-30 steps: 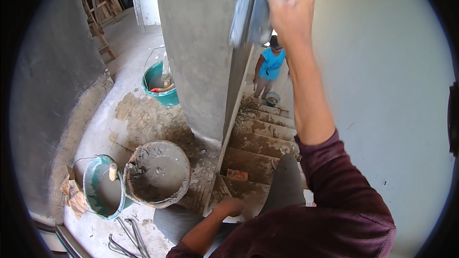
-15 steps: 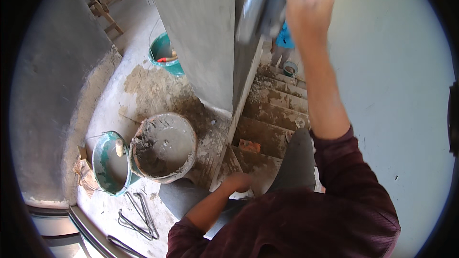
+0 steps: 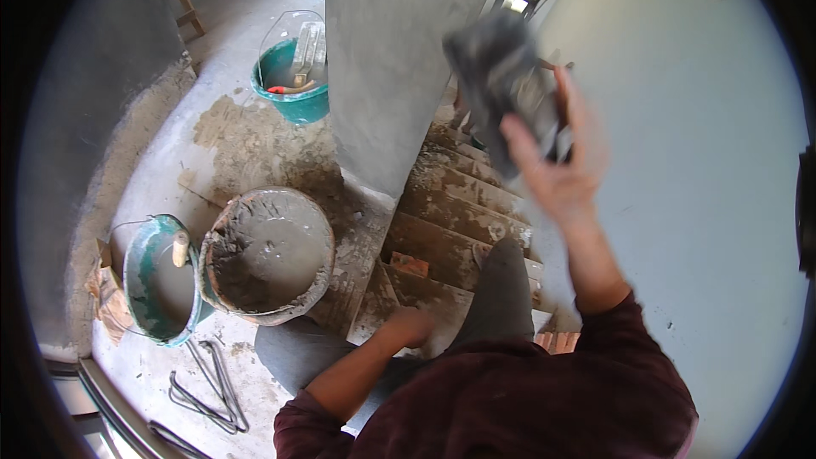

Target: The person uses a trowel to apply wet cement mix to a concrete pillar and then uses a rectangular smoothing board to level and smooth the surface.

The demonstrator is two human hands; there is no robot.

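Observation:
My right hand [image 3: 561, 149] is raised in front of the pillar, above the steps. It is closed on the handle of a plastering trowel [image 3: 493, 76], whose dark rectangular plate is tilted and smeared by motion. My left hand [image 3: 410, 327] is low between my knees, seemingly curled into a loose fist; its palm side is hidden. Left of that hand stands a wide round tub [image 3: 270, 255] of wet grey mortar. The smooth grey plastered pillar [image 3: 382, 59] rises beyond the tub.
A green bucket [image 3: 161, 280] holds grey water and a wooden-handled tool. Another green bucket [image 3: 297, 106] farther off holds a float and a red-tipped tool. Dirty steps [image 3: 463, 204] descend beside the pillar, with a brick piece [image 3: 410, 265]. Bent metal rods [image 3: 208, 395] lie lower left; a pale wall [image 3: 697, 161] stands right.
My right hand has come down and toward me with the trowel, away from the pillar's upper edge. The trowel's plate has turned. My left hand stays near my knees, and the view has shifted.

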